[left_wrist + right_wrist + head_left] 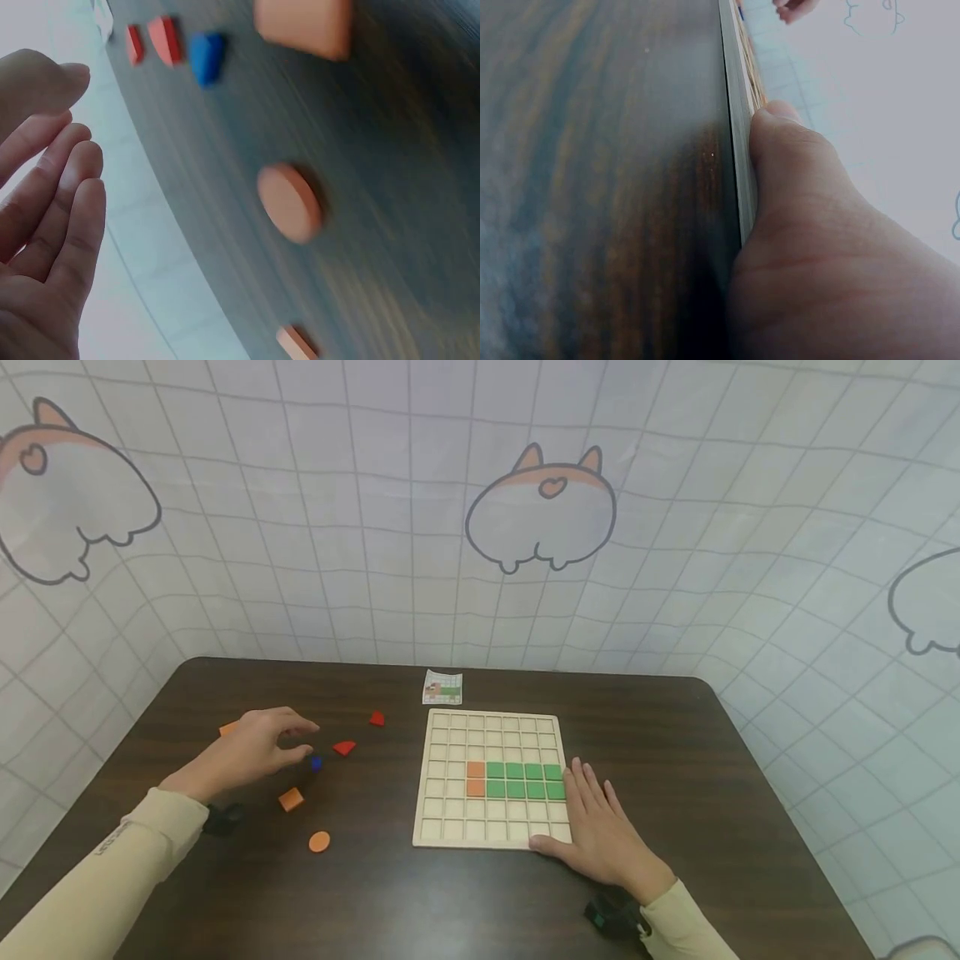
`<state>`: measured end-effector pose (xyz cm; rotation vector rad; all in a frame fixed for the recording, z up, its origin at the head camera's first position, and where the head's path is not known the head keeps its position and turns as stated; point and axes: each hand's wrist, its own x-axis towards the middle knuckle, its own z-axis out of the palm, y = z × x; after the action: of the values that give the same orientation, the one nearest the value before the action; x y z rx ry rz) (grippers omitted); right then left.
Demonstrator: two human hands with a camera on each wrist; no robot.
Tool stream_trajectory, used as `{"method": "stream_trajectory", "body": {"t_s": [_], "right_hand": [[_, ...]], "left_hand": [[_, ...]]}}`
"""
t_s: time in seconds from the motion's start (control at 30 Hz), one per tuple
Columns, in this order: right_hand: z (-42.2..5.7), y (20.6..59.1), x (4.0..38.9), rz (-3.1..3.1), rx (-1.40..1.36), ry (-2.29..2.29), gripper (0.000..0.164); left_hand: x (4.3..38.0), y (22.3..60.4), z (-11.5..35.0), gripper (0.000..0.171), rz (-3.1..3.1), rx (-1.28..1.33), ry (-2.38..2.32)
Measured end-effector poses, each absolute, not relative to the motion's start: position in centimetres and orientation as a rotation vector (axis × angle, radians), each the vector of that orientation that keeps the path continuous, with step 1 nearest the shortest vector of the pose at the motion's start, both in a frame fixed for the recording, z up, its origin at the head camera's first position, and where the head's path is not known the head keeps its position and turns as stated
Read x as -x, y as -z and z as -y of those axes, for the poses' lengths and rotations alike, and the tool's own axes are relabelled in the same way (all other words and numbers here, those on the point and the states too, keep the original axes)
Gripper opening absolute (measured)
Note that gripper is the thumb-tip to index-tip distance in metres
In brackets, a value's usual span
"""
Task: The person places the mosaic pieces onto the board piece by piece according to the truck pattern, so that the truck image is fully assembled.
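My left hand (258, 745) hovers above the left side of the table, thumb apart from the loosely bent fingers. Nothing shows between them in the left wrist view. Below and around it lie a small blue piece (317, 763), red wedge-shaped pieces (344, 747), an orange square tile (291, 799) and an orange disc (319, 842). Another orange piece (228, 727) is partly hidden behind the hand. My right hand (606, 831) rests flat with straight fingers along the right edge of the pale gridded board (442, 839), its thumb on the lower right corner.
The board holds green square tiles (514, 770) in two rows, with two orange tiles (476, 770) at their left end. A small printed picture card (442, 688) lies behind the board. A white grid-patterned curtain (360, 568) surrounds the dark wooden table (360, 910).
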<state>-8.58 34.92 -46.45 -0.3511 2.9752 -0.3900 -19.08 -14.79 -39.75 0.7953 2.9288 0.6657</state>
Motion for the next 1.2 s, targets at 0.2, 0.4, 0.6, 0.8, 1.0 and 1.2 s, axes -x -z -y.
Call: {"method": "stream_trajectory", "body": {"t_s": [0.2, 0.4, 0.6, 0.8, 1.0, 1.2], "right_hand": [[-34.9, 46.6, 8.5, -2.992, 0.361, 0.387, 0.117], [-35.0, 46.7, 8.5, -2.983, 0.354, 0.393, 0.119], [-35.1, 46.7, 8.5, -3.004, 0.361, 0.39, 0.119], [-34.9, 46.7, 8.6, -3.002, 0.364, 0.375, 0.118], [-34.9, 46.7, 8.6, -3.0, 0.364, 0.378, 0.118], [-34.9, 46.7, 8.6, -3.001, 0.373, 0.372, 0.117]], "left_hand": [[18.2, 39.5, 17.8, 0.036, -2.958, -0.691, -0.625], [17.1, 39.8, 20.2, 0.04, -2.983, -0.601, -0.611], [16.3, 40.8, 22.1, 0.04, -3.048, -0.534, -0.599], [15.5, 41.7, 24.3, 0.041, -3.139, -0.522, -0.568], [14.9, 42.1, 26.1, 0.045, -3.137, -0.48, -0.55], [14.4, 42.4, 27.3, 0.053, -3.059, -0.406, -0.547]]}}
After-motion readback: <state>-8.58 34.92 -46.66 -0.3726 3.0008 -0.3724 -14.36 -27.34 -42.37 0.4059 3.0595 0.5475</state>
